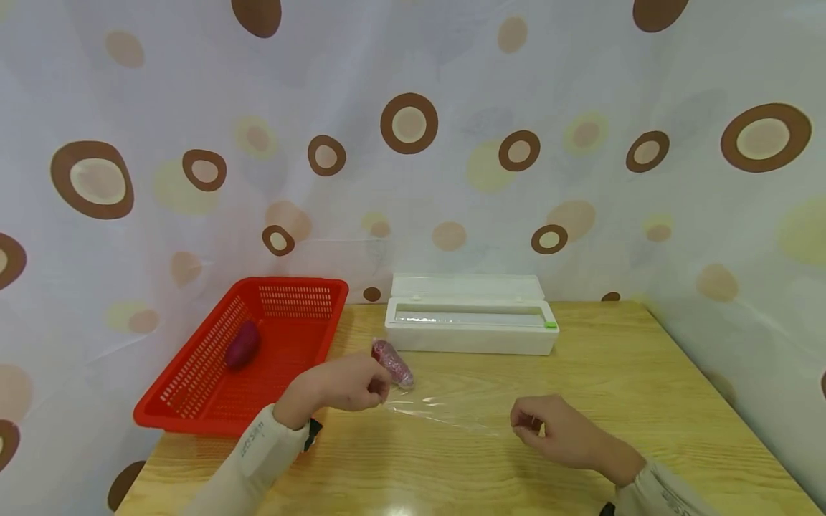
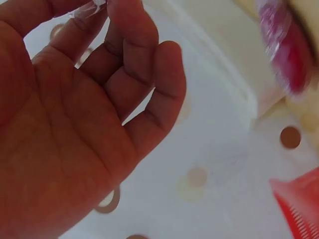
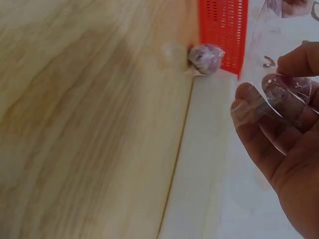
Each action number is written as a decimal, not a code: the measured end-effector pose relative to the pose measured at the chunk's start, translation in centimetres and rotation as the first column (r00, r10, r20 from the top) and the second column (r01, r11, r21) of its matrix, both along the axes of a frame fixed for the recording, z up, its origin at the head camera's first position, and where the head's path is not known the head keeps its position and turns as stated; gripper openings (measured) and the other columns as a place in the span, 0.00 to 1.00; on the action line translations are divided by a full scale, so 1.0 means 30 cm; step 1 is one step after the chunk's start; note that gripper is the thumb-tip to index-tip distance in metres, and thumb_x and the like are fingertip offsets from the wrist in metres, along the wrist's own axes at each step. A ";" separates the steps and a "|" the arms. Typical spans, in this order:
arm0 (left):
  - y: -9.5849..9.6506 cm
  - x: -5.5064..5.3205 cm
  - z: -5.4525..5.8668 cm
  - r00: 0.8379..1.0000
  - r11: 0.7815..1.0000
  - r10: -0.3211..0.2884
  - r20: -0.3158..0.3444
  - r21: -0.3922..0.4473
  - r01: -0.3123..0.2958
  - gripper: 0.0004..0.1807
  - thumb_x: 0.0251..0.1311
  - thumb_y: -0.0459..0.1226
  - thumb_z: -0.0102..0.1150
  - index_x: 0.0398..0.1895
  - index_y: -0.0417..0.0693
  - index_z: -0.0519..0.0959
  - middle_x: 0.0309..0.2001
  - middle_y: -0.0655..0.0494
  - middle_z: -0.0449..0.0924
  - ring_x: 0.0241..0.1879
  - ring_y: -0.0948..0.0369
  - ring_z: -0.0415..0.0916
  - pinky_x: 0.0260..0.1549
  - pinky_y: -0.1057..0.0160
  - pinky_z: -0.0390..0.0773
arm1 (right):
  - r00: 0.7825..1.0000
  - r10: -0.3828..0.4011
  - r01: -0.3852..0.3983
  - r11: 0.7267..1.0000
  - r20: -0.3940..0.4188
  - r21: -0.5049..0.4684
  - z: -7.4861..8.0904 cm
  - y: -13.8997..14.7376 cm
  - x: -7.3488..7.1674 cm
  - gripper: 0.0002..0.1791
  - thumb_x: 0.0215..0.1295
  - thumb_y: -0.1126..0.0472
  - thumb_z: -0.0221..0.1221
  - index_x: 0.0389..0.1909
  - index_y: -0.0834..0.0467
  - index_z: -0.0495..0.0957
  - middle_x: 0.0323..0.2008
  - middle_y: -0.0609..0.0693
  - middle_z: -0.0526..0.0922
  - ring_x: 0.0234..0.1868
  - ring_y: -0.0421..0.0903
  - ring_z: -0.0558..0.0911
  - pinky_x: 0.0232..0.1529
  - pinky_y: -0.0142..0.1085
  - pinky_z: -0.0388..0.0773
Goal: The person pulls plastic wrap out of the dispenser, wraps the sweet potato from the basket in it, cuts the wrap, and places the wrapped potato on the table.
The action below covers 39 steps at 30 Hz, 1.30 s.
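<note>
A sheet of clear plastic wrap (image 1: pixel 445 412) is stretched between both hands above the table. My left hand (image 1: pixel 353 381) pinches its left end; in the left wrist view a bit of the film shows at the fingertips. The right end is pinched by my right hand (image 1: pixel 558 433), with film draped over the fingers in the right wrist view. Behind the left hand lies a purple sweet potato wrapped in film (image 1: pixel 393 364). An unwrapped purple sweet potato (image 1: pixel 241 345) sits in the red plastic basket (image 1: pixel 332 322).
A white plastic-wrap dispenser box (image 1: pixel 471 340) stands at the back of the wooden table (image 1: pixel 619 373) with its lid raised. A green slider (image 1: pixel 551 325) sits at its right end. A patterned curtain (image 1: pixel 452 179) hangs behind and on both sides.
</note>
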<state>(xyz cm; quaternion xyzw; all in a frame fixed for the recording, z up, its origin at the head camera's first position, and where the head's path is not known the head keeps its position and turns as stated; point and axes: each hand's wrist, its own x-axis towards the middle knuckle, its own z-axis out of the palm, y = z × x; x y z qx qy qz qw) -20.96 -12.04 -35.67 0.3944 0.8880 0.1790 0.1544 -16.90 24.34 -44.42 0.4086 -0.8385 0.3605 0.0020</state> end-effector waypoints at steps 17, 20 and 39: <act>0.123 0.040 -0.314 0.999 0.970 -0.023 -0.031 -0.242 0.015 0.11 0.51 0.35 0.64 0.17 0.54 0.73 0.19 0.66 0.68 0.21 0.68 0.64 0.22 0.70 0.67 | 0.999 0.042 -0.032 0.970 -0.035 0.240 -0.151 0.091 0.007 0.11 0.57 0.65 0.63 0.26 0.45 0.75 0.25 0.30 0.71 0.27 0.28 0.69 0.26 0.26 0.69; 0.117 0.041 -0.326 0.999 0.974 -0.027 -0.028 -0.225 0.020 0.11 0.52 0.36 0.64 0.17 0.54 0.73 0.19 0.67 0.68 0.21 0.69 0.64 0.21 0.71 0.66 | 0.993 0.071 -0.045 0.963 -0.089 0.264 -0.160 0.097 0.005 0.10 0.55 0.65 0.64 0.25 0.45 0.76 0.26 0.29 0.70 0.27 0.27 0.68 0.26 0.25 0.68; 0.074 0.054 -0.376 0.981 0.993 -0.067 -0.183 -0.112 0.047 0.11 0.45 0.28 0.64 0.18 0.54 0.76 0.18 0.70 0.67 0.21 0.72 0.64 0.22 0.76 0.64 | 0.974 0.125 -0.153 0.979 0.191 0.138 -0.156 0.134 -0.015 0.08 0.58 0.66 0.63 0.37 0.51 0.81 0.32 0.37 0.77 0.31 0.31 0.74 0.28 0.28 0.75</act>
